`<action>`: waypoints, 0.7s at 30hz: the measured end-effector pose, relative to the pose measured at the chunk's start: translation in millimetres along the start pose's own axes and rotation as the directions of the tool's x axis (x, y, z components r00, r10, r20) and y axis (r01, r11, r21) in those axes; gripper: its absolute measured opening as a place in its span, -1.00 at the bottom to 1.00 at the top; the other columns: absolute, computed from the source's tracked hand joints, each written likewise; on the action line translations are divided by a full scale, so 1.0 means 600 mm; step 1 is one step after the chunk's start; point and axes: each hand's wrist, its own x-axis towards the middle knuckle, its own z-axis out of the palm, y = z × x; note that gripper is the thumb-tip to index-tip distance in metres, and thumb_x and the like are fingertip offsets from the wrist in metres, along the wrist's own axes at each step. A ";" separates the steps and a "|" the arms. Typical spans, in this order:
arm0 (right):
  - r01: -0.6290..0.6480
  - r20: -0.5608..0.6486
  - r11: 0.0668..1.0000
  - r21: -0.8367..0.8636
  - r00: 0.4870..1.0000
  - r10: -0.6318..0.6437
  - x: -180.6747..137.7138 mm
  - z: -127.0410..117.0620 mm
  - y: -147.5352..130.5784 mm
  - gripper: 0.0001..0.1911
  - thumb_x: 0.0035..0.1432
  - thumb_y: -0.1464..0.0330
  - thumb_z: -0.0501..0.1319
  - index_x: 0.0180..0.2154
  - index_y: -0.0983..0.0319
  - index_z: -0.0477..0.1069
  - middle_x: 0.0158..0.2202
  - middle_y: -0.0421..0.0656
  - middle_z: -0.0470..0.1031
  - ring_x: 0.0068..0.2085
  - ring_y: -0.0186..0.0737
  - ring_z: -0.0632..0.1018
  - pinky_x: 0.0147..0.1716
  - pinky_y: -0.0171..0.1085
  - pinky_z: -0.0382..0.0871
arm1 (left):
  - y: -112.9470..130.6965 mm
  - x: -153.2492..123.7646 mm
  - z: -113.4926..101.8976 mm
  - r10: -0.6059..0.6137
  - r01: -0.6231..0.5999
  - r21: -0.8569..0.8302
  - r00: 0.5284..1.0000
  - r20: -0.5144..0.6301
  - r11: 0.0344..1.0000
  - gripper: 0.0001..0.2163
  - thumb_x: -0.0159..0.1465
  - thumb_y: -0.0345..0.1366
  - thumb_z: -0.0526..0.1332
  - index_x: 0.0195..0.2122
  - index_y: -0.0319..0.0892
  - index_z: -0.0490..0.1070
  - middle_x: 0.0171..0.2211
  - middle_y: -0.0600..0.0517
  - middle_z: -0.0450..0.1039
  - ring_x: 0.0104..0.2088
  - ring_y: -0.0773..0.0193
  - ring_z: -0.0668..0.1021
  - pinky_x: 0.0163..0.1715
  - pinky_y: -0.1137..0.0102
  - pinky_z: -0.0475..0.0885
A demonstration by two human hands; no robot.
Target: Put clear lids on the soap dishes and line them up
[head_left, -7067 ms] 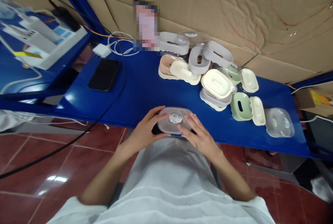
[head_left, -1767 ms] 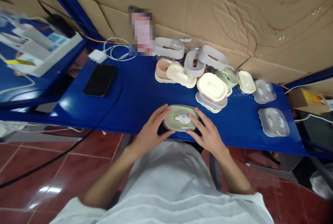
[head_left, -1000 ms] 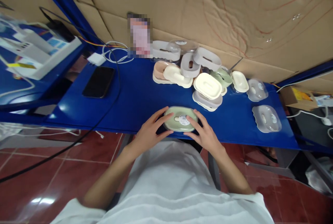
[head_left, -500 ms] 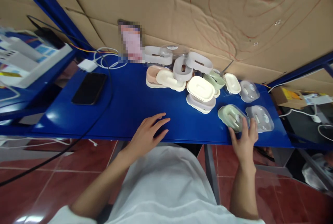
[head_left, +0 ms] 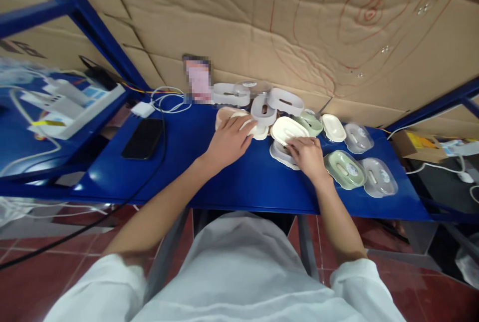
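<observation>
My left hand (head_left: 229, 141) reaches to the back of the blue table (head_left: 224, 182), its fingers curled over a cream soap-box part (head_left: 255, 129) beside a pink one (head_left: 223, 114). My right hand (head_left: 307, 155) rests on a grey-white box base (head_left: 280, 154) that lies under a tilted cream lid (head_left: 286, 130); its fingers are bent onto the base's edge. To the right of that hand sit a closed green soap box (head_left: 345, 168) with a clear lid and a clear box (head_left: 378, 182).
More soap-box parts are piled against the cardboard wall (head_left: 299, 27): grey trays (head_left: 283, 101), a clear lid (head_left: 250, 86), a cream lid (head_left: 334, 127). A black phone (head_left: 142, 138), a white charger with cables (head_left: 142, 109) and a side shelf (head_left: 56, 112) are at the left.
My right hand has left the green box at the right and moved left onto the grey-white base. My left hand went from the table's front edge up to the pile.
</observation>
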 end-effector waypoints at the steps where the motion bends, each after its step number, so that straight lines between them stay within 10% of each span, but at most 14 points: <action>1: -0.001 -0.008 1.000 -0.005 1.000 0.001 -0.001 -0.002 -0.001 -0.72 0.54 0.29 0.14 -0.01 0.21 0.62 -0.04 -0.03 0.71 -0.01 -0.01 0.62 0.17 -0.01 0.20 | 0.001 0.021 0.005 -0.002 0.002 0.003 1.000 0.004 1.000 -0.60 0.53 -0.31 0.09 0.35 -0.18 0.40 0.34 -0.21 0.45 0.36 -0.12 0.46 0.35 -0.04 0.33; 11: 0.086 -0.184 0.996 -0.023 0.979 -0.088 -0.111 -0.027 -0.088 -0.78 0.56 0.38 0.07 0.03 0.18 0.48 -0.01 -0.02 0.60 0.12 -0.03 0.54 0.33 0.07 0.11 | 0.022 0.134 0.045 -0.118 0.107 0.085 0.983 0.138 0.991 -0.69 0.45 -0.26 0.30 0.17 -0.26 0.53 0.09 -0.25 0.61 0.15 -0.12 0.60 0.10 0.12 0.47; 21: 0.189 -0.066 0.945 0.267 0.982 -0.178 -0.168 0.022 -0.140 -0.74 0.52 0.38 0.16 0.17 0.16 0.44 0.07 0.03 0.55 0.18 0.00 0.57 0.22 0.04 0.45 | -0.001 -0.047 -0.047 0.042 -0.033 -0.230 0.999 0.034 0.973 -0.63 0.56 -0.16 0.15 0.32 -0.13 0.39 0.31 -0.15 0.47 0.35 0.00 0.49 0.38 0.04 0.40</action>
